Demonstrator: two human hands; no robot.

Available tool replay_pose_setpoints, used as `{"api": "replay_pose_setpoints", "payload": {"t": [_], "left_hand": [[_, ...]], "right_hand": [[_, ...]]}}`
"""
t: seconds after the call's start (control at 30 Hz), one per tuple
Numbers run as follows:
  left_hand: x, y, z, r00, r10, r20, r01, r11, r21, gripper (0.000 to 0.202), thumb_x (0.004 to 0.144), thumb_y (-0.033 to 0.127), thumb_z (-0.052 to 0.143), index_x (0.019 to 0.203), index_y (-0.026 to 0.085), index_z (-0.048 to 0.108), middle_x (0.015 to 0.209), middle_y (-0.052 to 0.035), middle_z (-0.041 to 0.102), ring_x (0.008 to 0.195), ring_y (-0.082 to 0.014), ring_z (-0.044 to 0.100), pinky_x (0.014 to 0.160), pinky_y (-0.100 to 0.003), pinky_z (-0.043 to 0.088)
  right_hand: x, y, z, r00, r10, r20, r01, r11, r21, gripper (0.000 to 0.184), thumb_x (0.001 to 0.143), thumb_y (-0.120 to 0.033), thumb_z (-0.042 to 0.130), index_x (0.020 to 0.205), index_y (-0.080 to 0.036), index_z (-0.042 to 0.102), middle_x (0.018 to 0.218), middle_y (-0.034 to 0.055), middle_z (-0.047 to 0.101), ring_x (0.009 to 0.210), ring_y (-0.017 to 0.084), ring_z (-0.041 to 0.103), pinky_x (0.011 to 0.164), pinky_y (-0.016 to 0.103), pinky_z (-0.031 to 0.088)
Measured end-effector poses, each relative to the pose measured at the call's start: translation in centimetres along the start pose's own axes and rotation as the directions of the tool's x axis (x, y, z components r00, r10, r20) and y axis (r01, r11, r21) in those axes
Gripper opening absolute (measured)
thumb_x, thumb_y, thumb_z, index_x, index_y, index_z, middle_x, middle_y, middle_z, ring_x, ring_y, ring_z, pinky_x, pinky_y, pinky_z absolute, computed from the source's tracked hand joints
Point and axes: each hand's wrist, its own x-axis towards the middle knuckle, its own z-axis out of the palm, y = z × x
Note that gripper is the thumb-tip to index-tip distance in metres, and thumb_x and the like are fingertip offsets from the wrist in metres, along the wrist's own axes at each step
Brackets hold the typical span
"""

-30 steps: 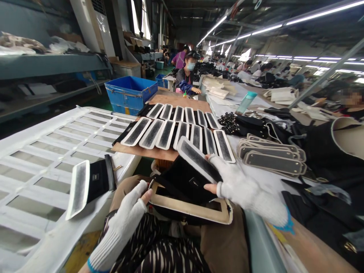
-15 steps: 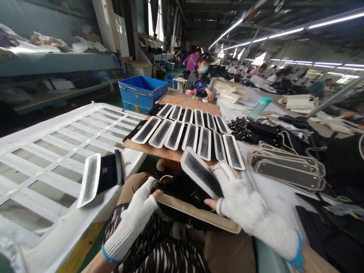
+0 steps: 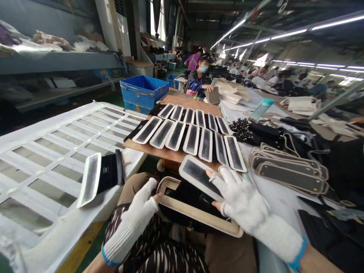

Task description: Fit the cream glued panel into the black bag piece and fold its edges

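A black bag with a beige rim (image 3: pixel 199 217) rests in my lap, its mouth facing up. My left hand (image 3: pixel 135 218), in a white knit glove with bare fingertips, grips the rim's left end between thumb and fingers. Over the bag's far side tilts a dark oblong panel with a white border (image 3: pixel 196 173), attached to black cloth with a small label. My right hand (image 3: pixel 246 199), gloved alike, holds this panel by its right end, thumb below and fingers on top. The palm hides that end.
Rows of similar white-bordered panels (image 3: pixel 191 138) lie on a brown board ahead. One more piece (image 3: pixel 90 178) sits on the white slatted rack (image 3: pixel 42 172) at left. Stacked grey oblong bases (image 3: pixel 290 177) lie at right. A blue bin (image 3: pixel 142 94) and a masked co-worker (image 3: pixel 196 79) are beyond.
The panel in my right hand has tipped lower, and my right fingers moved onto its face. More of the bag's rim shows. The co-worker's hand now has a grey piece.
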Motion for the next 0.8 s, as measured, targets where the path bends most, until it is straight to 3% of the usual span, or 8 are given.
{"api": "replay_pose_setpoints", "payload": {"t": [0.17, 0.33, 0.5, 0.6, 0.8], "left_hand": [[0.3, -0.3, 0.2, 1.000, 0.010, 0.013, -0.009, 0.999, -0.049, 0.055, 0.078, 0.048, 0.055, 0.124, 0.019, 0.055, 0.136, -0.0077, 0.060, 0.130, -0.0321, 0.052, 0.107, -0.036, 0.046], [0.4, -1.3, 0.2, 1.000, 0.009, 0.022, -0.007, 0.997, -0.082, 0.055, 0.080, 0.044, 0.059, 0.130, 0.021, 0.055, 0.136, -0.0080, 0.061, 0.106, -0.0285, 0.066, 0.094, -0.036, 0.055], [-0.1, -1.6, 0.6, 0.995, -0.087, -0.048, 0.077, 0.982, -0.173, 0.068, 0.077, 0.052, 0.062, 0.133, 0.015, 0.054, 0.144, -0.0125, 0.055, 0.135, -0.0366, 0.047, 0.115, -0.047, 0.038], [-0.5, -0.8, 0.5, 0.995, -0.077, -0.066, 0.063, 0.979, -0.194, 0.066, 0.073, 0.051, 0.065, 0.128, 0.015, 0.059, 0.137, -0.0125, 0.061, 0.135, -0.0379, 0.048, 0.114, -0.047, 0.039], [-1.2, 1.4, 0.1, 0.990, -0.137, -0.047, 0.124, 0.970, -0.210, 0.062, 0.072, 0.050, 0.066, 0.124, 0.018, 0.062, 0.133, -0.0083, 0.065, 0.137, -0.0376, 0.045, 0.112, -0.045, 0.041]], "right_hand": [[0.4, -2.7, -0.1, 0.996, -0.080, -0.032, 0.081, 0.995, 0.053, 0.086, 0.055, -0.041, 0.093, 0.132, -0.019, 0.061, 0.117, 0.0206, 0.062, 0.102, 0.037, 0.061, 0.091, 0.052, 0.055], [0.7, -4.1, 0.2, 0.994, -0.100, 0.040, 0.090, 0.977, 0.195, 0.078, 0.060, -0.045, 0.090, 0.129, -0.023, 0.062, 0.122, 0.0178, 0.060, 0.106, 0.035, 0.061, 0.094, 0.048, 0.054], [-0.2, -2.2, 1.1, 0.994, -0.103, 0.042, 0.095, 0.982, 0.164, 0.068, 0.061, -0.035, 0.090, 0.124, -0.023, 0.067, 0.116, 0.0162, 0.063, 0.106, 0.035, 0.062, 0.091, 0.050, 0.056], [-0.4, -1.9, 1.4, 0.996, -0.084, 0.023, 0.079, 0.981, 0.177, 0.067, 0.061, -0.029, 0.090, 0.123, -0.024, 0.067, 0.122, 0.0156, 0.063, 0.110, 0.035, 0.061, 0.092, 0.050, 0.057], [0.3, -3.1, 0.5, 0.976, -0.189, 0.111, 0.144, 0.936, 0.320, 0.066, 0.066, -0.032, 0.087, 0.127, -0.023, 0.065, 0.129, 0.0091, 0.065, 0.112, 0.033, 0.061, 0.100, 0.048, 0.054]]}}
